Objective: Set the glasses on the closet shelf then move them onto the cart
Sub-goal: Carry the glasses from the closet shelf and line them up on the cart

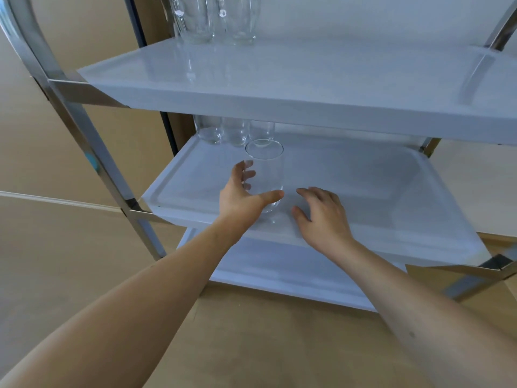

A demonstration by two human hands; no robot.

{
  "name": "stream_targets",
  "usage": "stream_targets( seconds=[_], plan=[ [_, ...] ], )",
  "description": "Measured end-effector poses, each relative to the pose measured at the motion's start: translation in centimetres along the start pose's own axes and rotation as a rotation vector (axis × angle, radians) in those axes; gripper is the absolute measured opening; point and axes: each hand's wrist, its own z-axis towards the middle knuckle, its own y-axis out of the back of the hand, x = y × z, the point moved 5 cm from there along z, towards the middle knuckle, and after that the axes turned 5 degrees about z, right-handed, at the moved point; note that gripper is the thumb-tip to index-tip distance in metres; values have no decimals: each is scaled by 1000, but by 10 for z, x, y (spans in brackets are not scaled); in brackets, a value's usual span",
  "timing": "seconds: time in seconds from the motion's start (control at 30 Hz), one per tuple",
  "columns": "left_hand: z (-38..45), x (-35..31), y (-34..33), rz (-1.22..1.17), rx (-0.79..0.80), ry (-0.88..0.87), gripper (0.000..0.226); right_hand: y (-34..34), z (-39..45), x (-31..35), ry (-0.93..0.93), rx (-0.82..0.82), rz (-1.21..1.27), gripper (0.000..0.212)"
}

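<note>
Glass [265,175] upright on middle shelf [377,191] of cart [84,130], near its front edge, clear and seemingly empty. Left hand [246,191] cupped round it: thumb across lower front, fingers curled behind the left wall (seen through the glass). Right hand [321,211] just beside the glass, to its right, palm down, fingers relaxed and spread on the shelf surface, holding nothing. Three more glasses [233,131] grouped at the back left of the same shelf, tops hidden by the shelf above. Two glasses [215,18] stand on top shelf [307,74], back left. Bottom shelf [279,270] partly visible below forearms
</note>
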Motion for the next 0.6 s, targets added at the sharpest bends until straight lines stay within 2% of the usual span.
stream_targets(
  seconds=[0.17, 0.43, 0.6],
  plan=[
    [3, -4, -11, 5, 40, -12, 83, 4, -2, -3, 26, -52, 63, 56],
    [3, -16, -52, 8, 209, -33, 86, 15, -1, -13, -45, -104, 182, 102],
    [3, -17, -60, -37, 342, 3, 95, 17, 2, -12, -95, -194, 394, 96]
  ],
)
